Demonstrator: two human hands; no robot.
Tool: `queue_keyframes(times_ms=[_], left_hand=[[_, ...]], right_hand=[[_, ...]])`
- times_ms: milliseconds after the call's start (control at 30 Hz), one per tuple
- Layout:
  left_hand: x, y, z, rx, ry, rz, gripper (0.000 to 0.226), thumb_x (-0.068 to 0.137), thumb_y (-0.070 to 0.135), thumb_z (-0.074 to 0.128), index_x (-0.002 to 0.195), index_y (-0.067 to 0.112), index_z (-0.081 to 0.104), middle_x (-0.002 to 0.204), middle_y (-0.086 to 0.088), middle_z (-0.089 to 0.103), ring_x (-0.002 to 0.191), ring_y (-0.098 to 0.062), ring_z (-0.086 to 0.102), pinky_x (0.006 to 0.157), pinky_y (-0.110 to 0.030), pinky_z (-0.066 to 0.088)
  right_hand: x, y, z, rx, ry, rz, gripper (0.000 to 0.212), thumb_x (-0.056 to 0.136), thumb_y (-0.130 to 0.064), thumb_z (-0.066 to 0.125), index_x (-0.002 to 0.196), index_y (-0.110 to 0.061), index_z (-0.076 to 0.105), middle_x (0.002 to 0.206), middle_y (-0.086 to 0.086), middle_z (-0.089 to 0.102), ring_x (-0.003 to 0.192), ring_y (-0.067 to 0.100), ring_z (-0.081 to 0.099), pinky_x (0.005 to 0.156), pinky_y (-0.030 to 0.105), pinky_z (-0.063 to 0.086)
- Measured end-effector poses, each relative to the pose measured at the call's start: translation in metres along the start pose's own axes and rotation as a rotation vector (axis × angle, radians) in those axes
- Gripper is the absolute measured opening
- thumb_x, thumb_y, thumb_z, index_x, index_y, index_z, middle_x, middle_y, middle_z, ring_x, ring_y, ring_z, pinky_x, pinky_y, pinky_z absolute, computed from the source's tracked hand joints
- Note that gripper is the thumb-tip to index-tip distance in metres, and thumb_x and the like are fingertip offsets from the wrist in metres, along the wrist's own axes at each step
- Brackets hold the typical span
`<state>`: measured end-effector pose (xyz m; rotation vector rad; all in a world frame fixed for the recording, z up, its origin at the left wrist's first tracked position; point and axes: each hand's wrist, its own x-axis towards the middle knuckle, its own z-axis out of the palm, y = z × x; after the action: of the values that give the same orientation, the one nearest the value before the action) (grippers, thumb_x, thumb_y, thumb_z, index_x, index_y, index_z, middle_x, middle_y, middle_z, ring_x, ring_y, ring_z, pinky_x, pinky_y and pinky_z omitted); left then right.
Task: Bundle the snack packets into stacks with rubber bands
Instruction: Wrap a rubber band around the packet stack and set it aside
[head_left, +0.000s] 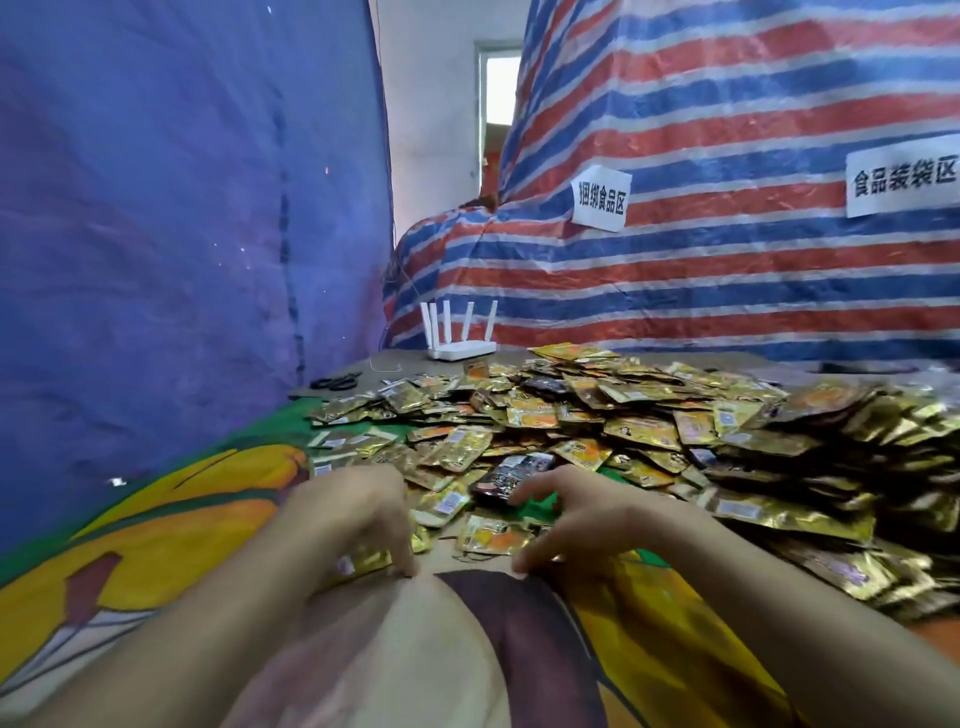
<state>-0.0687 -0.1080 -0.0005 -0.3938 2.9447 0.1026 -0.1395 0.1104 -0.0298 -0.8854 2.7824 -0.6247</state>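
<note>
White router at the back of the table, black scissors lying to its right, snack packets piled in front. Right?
Not quite. In the head view the black scissors lie to the left of the white router, not the right. The snack packets are piled in front, as you said.

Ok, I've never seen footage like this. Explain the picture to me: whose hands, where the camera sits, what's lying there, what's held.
There is no machine here: a person works with bare hands, and the single picture comes from a camera worn on their head, looking forward and down. The left hand curls over a few gold packets at the near edge; the right hand is curled too, but whether it holds anything is not clear. Ahead lies a big loose pile of snack packets on a colourful cloth. Behind it sit a white router and scissors, with a striped tarp as backdrop.
</note>
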Motion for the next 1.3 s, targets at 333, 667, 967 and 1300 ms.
queue_keyframes(times_ms=[333,667,967,1300], left_hand=[[-0.008,-0.004,0.011,0.061,0.135,0.027,0.035,0.074,0.042,0.072,0.081,0.021,0.044,0.083,0.004,0.05,0.081,-0.019,0.056,0.063,-0.029,0.044],[0.01,0.039,0.033,0.193,0.617,0.067,0.041,0.093,0.004,0.047,0.131,0.018,0.041,0.114,-0.007,0.066,0.106,-0.032,0.065,0.071,-0.036,0.034],[0.031,0.049,0.048,0.33,0.396,0.065,0.042,0.096,0.033,0.041,0.131,0.014,0.053,0.136,-0.013,0.048,0.127,-0.034,0.048,0.094,-0.045,0.041],[0.022,0.038,0.032,0.289,0.544,0.12,0.014,0.092,0.019,0.054,0.105,0.016,0.059,0.112,-0.008,0.063,0.107,-0.032,0.062,0.071,-0.036,0.034]], right_hand=[[0.001,-0.009,-0.008,-0.309,0.181,-0.148,0.019,0.087,-0.025,0.064,0.1,-0.017,0.075,0.091,0.002,0.071,0.082,0.02,0.065,0.07,0.037,0.057],[0.028,0.015,0.011,-0.269,0.179,-0.096,0.024,0.092,-0.021,0.06,0.113,-0.026,0.068,0.141,0.0,0.06,0.131,0.025,0.052,0.11,0.043,0.04],[0.035,0.026,0.018,-0.322,0.167,-0.185,0.048,0.096,-0.014,0.051,0.137,-0.035,0.06,0.165,-0.014,0.021,0.154,0.015,0.009,0.12,0.052,0.01],[0.025,0.018,0.013,-0.096,0.51,-0.262,0.04,0.1,-0.019,0.055,0.137,-0.031,0.06,0.129,-0.005,0.059,0.116,0.02,0.056,0.098,0.043,0.047]])
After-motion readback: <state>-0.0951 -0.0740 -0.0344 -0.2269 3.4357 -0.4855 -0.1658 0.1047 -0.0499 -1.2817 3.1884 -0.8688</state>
